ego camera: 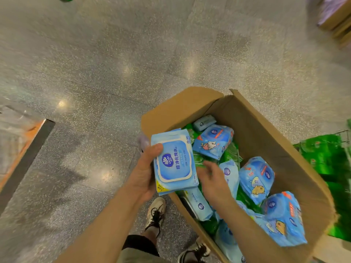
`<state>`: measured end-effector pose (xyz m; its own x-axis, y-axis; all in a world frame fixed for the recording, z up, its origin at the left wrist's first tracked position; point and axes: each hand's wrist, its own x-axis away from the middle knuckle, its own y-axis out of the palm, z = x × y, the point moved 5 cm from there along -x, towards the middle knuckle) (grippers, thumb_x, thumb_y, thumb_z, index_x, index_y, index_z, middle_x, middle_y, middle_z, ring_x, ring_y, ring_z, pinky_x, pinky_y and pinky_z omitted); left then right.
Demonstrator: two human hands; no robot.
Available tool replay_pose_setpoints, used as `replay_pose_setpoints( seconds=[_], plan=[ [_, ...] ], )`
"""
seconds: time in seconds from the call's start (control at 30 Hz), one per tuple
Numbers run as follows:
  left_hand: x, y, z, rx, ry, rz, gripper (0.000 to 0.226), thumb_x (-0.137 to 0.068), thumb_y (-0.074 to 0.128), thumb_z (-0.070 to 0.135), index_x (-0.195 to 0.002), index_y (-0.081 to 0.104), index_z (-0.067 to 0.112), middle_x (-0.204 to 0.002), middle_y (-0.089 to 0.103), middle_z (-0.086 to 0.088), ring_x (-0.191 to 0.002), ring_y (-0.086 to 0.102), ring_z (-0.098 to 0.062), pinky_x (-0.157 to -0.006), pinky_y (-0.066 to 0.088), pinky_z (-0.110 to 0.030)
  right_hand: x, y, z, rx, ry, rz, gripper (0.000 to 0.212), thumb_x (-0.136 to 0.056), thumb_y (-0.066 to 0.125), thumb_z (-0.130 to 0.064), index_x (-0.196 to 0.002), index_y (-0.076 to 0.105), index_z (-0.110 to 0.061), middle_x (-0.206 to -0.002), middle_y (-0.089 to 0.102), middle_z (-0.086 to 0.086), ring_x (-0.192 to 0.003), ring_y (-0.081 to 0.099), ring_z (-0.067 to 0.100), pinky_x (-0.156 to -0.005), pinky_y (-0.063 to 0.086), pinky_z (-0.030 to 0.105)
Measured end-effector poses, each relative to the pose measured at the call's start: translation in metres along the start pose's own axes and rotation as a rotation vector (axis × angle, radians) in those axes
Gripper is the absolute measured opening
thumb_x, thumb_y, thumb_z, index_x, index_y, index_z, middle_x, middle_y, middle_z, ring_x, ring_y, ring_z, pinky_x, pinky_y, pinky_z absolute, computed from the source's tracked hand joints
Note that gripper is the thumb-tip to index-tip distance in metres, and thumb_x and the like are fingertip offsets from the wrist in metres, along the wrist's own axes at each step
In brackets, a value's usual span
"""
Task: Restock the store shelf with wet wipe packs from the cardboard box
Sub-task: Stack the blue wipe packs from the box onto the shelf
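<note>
Over box edge point(176, 198), left hand point(144, 175) gripping pack point(173, 161)

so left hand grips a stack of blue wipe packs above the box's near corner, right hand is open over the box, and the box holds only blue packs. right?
Not quite. The head view shows green packs among the blue ones in the cardboard box. The rest holds: left hand grips the stack of blue wipe packs, right hand open over the box.

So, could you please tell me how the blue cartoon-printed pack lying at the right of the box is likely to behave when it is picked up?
The cartoon pack looks soft: its film bulges and creases, so it would probably sag and dent under a grip. The film shines, so it may be slippery. It lies loose on other packs in the cardboard box, so a push would likely slide it, not roll it.
</note>
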<state>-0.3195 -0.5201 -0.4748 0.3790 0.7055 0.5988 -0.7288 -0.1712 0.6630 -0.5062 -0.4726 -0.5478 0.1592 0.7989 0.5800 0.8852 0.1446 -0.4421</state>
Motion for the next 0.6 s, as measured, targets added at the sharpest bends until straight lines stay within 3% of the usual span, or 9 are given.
replay_pose_setpoints(
  seconds=[0.07,0.13,0.17,0.23,0.3,0.43,0.53,0.57,0.6],
  plan=[
    [0.004,-0.001,0.000,0.053,-0.024,-0.032,0.080,-0.040,0.094,0.042,-0.109,0.072,0.008,-0.104,0.072,-0.019,-0.087,0.072,-0.032,-0.073,0.059,-0.045,0.001,0.025,0.045,0.345,0.047,-0.142,0.092,-0.087,0.066,-0.063,-0.156,0.034,-0.012,-0.135,0.048,0.006,-0.124,0.049,0.021,-0.102,0.044,0.029],
    [0.008,-0.002,0.003,0.064,-0.018,-0.041,0.075,-0.038,0.094,0.044,-0.101,0.076,0.009,-0.101,0.073,-0.018,-0.085,0.072,-0.032,-0.072,0.060,-0.045,0.000,0.042,0.067,0.457,0.046,-0.217,0.109,-0.084,0.076,-0.055,-0.162,0.014,-0.011,-0.154,0.036,0.010,-0.143,0.037,0.027,-0.116,0.034,0.037],
    [0.011,-0.002,0.004,0.059,-0.015,-0.043,0.074,-0.036,0.094,0.045,-0.099,0.077,0.010,-0.100,0.073,-0.018,-0.084,0.073,-0.031,-0.071,0.060,-0.045,-0.004,0.045,0.070,0.501,0.028,-0.234,0.113,-0.083,0.078,-0.051,-0.163,0.008,-0.011,-0.156,0.035,0.011,-0.145,0.036,0.027,-0.117,0.034,0.038],
    [0.015,-0.001,0.006,0.041,-0.019,-0.040,0.073,-0.034,0.094,0.047,-0.095,0.078,0.010,-0.098,0.074,-0.017,-0.082,0.074,-0.030,-0.068,0.060,-0.043,-0.010,0.049,0.064,0.595,0.020,-0.228,0.116,-0.081,0.080,-0.043,-0.162,0.004,-0.009,-0.149,0.043,0.013,-0.136,0.046,0.029,-0.106,0.044,0.038],
    [0.018,0.003,0.008,0.006,-0.021,-0.045,0.071,-0.033,0.094,0.048,-0.093,0.079,0.011,-0.098,0.075,-0.017,-0.082,0.074,-0.029,-0.066,0.060,-0.042,-0.012,0.043,0.055,0.555,0.072,-0.197,0.109,-0.077,0.083,-0.035,-0.157,0.016,-0.005,-0.133,0.054,0.013,-0.119,0.058,0.028,-0.091,0.051,0.036],
    [0.019,0.019,0.009,-0.075,-0.047,-0.064,0.074,-0.033,0.094,0.049,-0.096,0.079,0.013,-0.101,0.074,-0.018,-0.084,0.074,-0.030,-0.066,0.060,-0.041,0.012,-0.019,0.037,0.094,0.221,-0.056,0.080,-0.084,0.080,-0.026,-0.147,0.032,-0.013,-0.103,0.056,0.004,-0.079,0.058,0.016,-0.068,0.047,0.031],
    [0.017,0.041,0.003,-0.132,-0.064,-0.081,0.082,-0.031,0.095,0.050,-0.101,0.076,0.012,-0.102,0.074,-0.019,-0.082,0.074,-0.031,-0.064,0.060,-0.042,0.054,-0.075,0.028,-0.459,0.283,0.080,0.050,-0.098,0.064,-0.011,-0.141,0.041,-0.006,-0.111,0.061,-0.002,-0.093,0.064,0.017,-0.080,0.050,0.034],
    [0.017,0.051,-0.001,-0.155,-0.078,-0.086,0.082,-0.033,0.094,0.050,-0.103,0.075,0.013,-0.104,0.073,-0.019,-0.083,0.074,-0.032,-0.065,0.060,-0.043,0.069,-0.093,0.028,-0.669,0.264,0.128,0.037,-0.097,0.060,-0.003,-0.131,0.047,0.000,-0.106,0.069,0.000,-0.092,0.070,0.019,-0.079,0.056,0.037],
    [0.016,0.062,-0.007,-0.179,-0.099,-0.094,0.077,-0.041,0.092,0.050,-0.106,0.074,0.013,-0.107,0.073,-0.019,-0.085,0.073,-0.032,-0.066,0.060,-0.045,0.083,-0.112,0.032,-0.868,0.234,0.183,0.040,-0.089,0.064,0.000,-0.126,0.050,0.006,-0.104,0.074,0.007,-0.091,0.073,0.024,-0.079,0.061,0.041]
  ],
)
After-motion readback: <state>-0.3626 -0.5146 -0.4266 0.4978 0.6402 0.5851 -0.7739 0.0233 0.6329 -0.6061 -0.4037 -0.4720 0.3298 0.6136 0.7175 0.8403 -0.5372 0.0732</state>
